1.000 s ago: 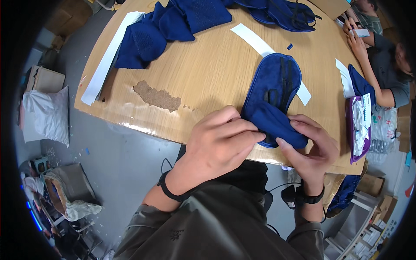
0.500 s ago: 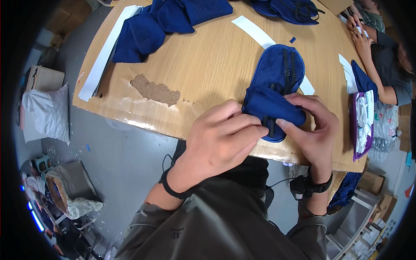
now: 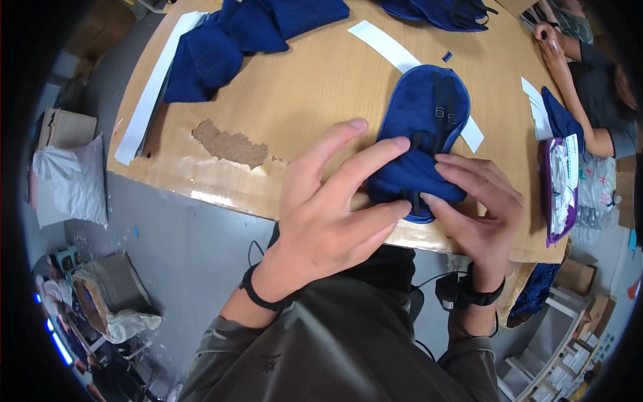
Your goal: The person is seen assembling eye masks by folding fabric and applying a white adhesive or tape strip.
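Note:
A navy blue, rounded fabric piece that looks like an eye mask (image 3: 408, 100) lies lengthwise near the table's front edge. Two black straps with small sliders run along it. Dark blue cloth (image 3: 418, 175) is bunched across its lower half; whether it is a fold or a separate piece I cannot tell. My right hand (image 3: 483, 204) grips the right side of this bunched part between thumb and fingers. With fingers spread, my left hand (image 3: 338, 201) touches the mask's left side, index fingertip above the bunched cloth and thumb tip near the lower end.
Under the mask passes a white strip (image 3: 382, 45). Folded navy fabric (image 3: 207, 60) and long white strips (image 3: 157, 94) lie at the back left, more navy pieces (image 3: 435, 12) at the back. A purple basket (image 3: 552, 228) stands right, near another person's arm (image 3: 569, 100).
My left hand has opened from a pinch at the bunched cloth, its fingers spreading upward over the mask. My right hand keeps its grip, shifted slightly lower on the cloth.

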{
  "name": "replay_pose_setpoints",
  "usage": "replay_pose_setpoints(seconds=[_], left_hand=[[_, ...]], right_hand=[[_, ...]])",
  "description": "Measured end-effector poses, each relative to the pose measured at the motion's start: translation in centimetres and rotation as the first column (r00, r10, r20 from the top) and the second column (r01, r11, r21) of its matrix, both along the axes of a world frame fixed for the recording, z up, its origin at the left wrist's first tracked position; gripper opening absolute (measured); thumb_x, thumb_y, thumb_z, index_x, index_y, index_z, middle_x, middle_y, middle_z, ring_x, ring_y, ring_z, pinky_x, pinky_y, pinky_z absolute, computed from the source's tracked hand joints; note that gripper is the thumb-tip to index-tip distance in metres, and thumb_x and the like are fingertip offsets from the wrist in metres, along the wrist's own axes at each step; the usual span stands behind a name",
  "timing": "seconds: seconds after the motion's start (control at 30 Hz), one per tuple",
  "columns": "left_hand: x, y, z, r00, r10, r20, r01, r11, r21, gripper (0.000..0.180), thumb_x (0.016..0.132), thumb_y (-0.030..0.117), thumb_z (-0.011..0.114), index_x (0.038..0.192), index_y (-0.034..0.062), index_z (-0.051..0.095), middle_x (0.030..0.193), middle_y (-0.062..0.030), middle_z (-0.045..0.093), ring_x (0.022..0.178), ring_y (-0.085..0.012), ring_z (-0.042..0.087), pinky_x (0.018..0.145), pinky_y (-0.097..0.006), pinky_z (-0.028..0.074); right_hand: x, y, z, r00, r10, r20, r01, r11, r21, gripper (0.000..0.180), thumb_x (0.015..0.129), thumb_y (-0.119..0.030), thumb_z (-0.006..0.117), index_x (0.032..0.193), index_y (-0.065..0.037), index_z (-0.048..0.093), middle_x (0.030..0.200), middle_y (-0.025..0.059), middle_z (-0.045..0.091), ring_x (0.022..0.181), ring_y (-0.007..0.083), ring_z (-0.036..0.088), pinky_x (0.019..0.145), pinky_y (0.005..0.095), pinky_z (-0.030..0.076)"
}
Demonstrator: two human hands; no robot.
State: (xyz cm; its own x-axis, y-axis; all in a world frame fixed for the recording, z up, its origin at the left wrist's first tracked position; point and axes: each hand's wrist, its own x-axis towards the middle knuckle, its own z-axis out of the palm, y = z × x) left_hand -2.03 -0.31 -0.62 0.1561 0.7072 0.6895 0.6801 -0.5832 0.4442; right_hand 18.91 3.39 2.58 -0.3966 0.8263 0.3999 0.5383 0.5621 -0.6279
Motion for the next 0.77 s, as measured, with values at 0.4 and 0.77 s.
replay_pose_setpoints(seconds=[0.4,0.77], left_hand=[[-0.1,0.1,-0.4,0.993,-0.108,-0.038,0.107,0.994,-0.019,0.023,0.064,0.011,0.077,0.086,0.0168,0.075,0.113,-0.0039,0.07,0.112,-0.0267,0.065,0.081,-0.037,0.05],[-0.3,0.7,0.2,0.984,-0.172,-0.054,0.172,0.985,-0.002,0.023,0.064,0.01,0.077,0.086,0.0164,0.075,0.118,-0.0081,0.068,0.107,-0.0269,0.068,0.077,-0.032,0.049]], right_hand=[[0.2,-0.2,-1.3,0.999,0.028,-0.037,-0.023,0.989,0.144,0.035,0.059,0.002,0.081,0.093,-0.002,0.072,0.097,0.0134,0.072,0.079,0.0262,0.066,0.07,0.0316,0.053],[1.2,-0.5,-1.7,0.962,0.045,-0.269,-0.075,0.992,-0.101,0.03,0.068,0.003,0.083,0.095,0.001,0.072,0.105,0.0179,0.071,0.087,0.0293,0.071,0.074,0.0302,0.057]])
